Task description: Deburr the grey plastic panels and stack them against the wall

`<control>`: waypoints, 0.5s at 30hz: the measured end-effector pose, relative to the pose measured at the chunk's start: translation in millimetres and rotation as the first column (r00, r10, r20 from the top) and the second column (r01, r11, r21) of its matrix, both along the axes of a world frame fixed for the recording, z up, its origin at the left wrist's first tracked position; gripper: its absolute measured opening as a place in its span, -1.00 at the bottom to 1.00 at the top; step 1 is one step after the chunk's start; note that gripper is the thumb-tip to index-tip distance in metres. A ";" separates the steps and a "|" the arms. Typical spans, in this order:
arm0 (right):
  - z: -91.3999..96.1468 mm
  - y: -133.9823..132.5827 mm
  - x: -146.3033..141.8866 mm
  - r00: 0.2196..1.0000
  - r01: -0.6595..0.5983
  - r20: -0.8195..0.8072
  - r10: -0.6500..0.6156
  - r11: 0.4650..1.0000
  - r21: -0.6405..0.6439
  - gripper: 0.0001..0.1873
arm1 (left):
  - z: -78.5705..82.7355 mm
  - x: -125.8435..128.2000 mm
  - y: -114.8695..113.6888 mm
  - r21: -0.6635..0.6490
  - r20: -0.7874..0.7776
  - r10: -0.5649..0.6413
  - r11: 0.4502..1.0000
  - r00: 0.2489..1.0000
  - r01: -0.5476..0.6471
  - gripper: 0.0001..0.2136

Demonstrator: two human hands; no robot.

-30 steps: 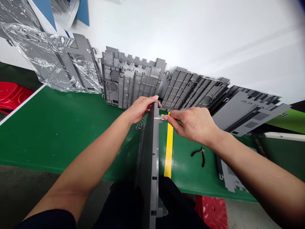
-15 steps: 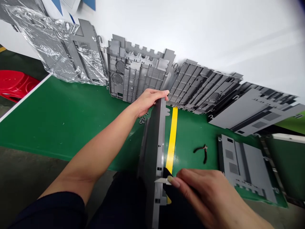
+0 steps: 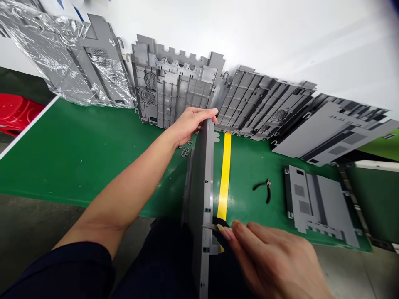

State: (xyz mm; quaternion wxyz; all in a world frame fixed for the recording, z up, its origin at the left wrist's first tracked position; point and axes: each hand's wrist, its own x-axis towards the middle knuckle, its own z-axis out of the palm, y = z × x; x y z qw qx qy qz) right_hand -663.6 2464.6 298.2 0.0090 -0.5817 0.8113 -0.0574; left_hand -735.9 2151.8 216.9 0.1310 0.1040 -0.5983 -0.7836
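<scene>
Our left hand [image 3: 190, 126] is closed around the far end of a grey plastic panel [image 3: 199, 187], which stands on edge and runs from that hand down toward our dark trousers [image 3: 165, 253]. Our right hand [image 3: 271, 259] pinches a small metal blade [image 3: 209, 226] against the near part of the panel's edge.

Under the panel lies a green desk [image 3: 84, 166] with a yellow tape strip [image 3: 225, 178] running across it, just beside the panel. To the right of the strip are small pliers [image 3: 263, 190] with dark handles, and beyond them a flat grey panel [image 3: 321, 205]. Small grey pieces [image 3: 185, 149] lie just below our left wrist.

Along the desk's far side, more grey panels stand in a row against a white surface. The only container is a clear plastic bag [image 3: 37, 37], at the left end of the row, with a grey panel [image 3: 102, 79] partly inside it. Past the desk's left corner sits a red stool [image 3: 18, 112].

Compared with the first frame, our right hand has moved from the far end of the panel, beside our left hand, to the near end. The flat panel, mostly hidden under our right forearm then, now shows whole.
</scene>
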 end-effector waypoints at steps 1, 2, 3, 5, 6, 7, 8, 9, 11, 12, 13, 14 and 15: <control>0.8 -0.6 -0.1 1.000 -0.008 -0.020 0.008 1.000 -0.002 -0.68 | -0.1 0.1 -0.3 -0.002 -0.001 0.000 1.000 1.000 0.000 -0.62; 1.4 -1.0 -0.3 0.999 -0.018 -0.037 0.018 1.000 -0.010 -0.68 | -0.1 0.2 -0.6 -0.004 0.001 -0.001 1.000 1.000 0.001 -0.62; 1.9 -1.2 -0.5 0.998 -0.028 -0.053 0.027 0.999 -0.025 -0.69 | -0.1 0.2 -0.9 -0.005 0.007 -0.003 1.000 1.000 0.003 -0.63; 2.2 -0.9 -0.8 0.996 -0.046 -0.080 0.042 0.998 -0.050 -0.69 | 0.2 0.3 -1.3 -0.008 0.018 -0.006 1.000 1.000 0.006 -0.65; 2.1 -0.4 -0.9 0.995 -0.057 -0.089 0.052 0.997 -0.058 -0.70 | 0.3 0.3 -1.4 -0.010 0.021 -0.009 1.000 1.000 0.009 -0.66; 1.9 0.1 -1.0 0.994 -0.063 -0.095 0.057 0.996 -0.060 -0.70 | 0.2 0.2 -1.6 -0.011 0.021 -0.011 1.000 1.000 0.011 -0.66; 1.8 0.8 -1.1 0.993 -0.063 -0.099 0.057 0.996 -0.056 -0.71 | 0.1 0.0 -1.7 -0.013 0.019 -0.012 1.000 1.000 0.012 -0.67; 1.6 1.4 -1.2 0.993 -0.062 -0.104 0.057 0.997 -0.054 -0.72 | -0.2 -0.3 -1.8 -0.014 0.016 -0.013 1.000 1.000 0.013 -0.68; 1.5 2.8 -1.4 0.991 -0.070 -0.116 0.064 0.997 -0.046 -0.73 | -1.0 -1.0 -2.0 -0.019 0.014 -0.017 1.000 1.000 0.018 -0.68; 1.5 3.4 -1.3 0.990 -0.073 -0.120 0.068 0.997 -0.035 -0.74 | -1.5 -1.5 -2.0 -0.021 0.013 -0.018 1.000 1.000 0.018 -0.68; 1.4 4.1 -1.0 0.989 -0.077 -0.128 0.073 0.997 -0.029 -0.74 | -2.0 -1.9 -2.1 -0.024 0.011 -0.018 1.000 1.000 0.018 -0.68; 1.2 4.9 -0.3 0.988 -0.080 -0.138 0.075 0.996 -0.027 -0.75 | -2.5 -2.4 -2.1 -0.026 0.009 -0.019 0.999 1.000 0.019 -0.68; 0.7 5.8 0.8 0.986 -0.077 -0.149 0.071 0.997 -0.029 -0.75 | -2.9 -2.7 -2.2 -0.027 0.005 -0.019 0.999 1.000 0.020 -0.68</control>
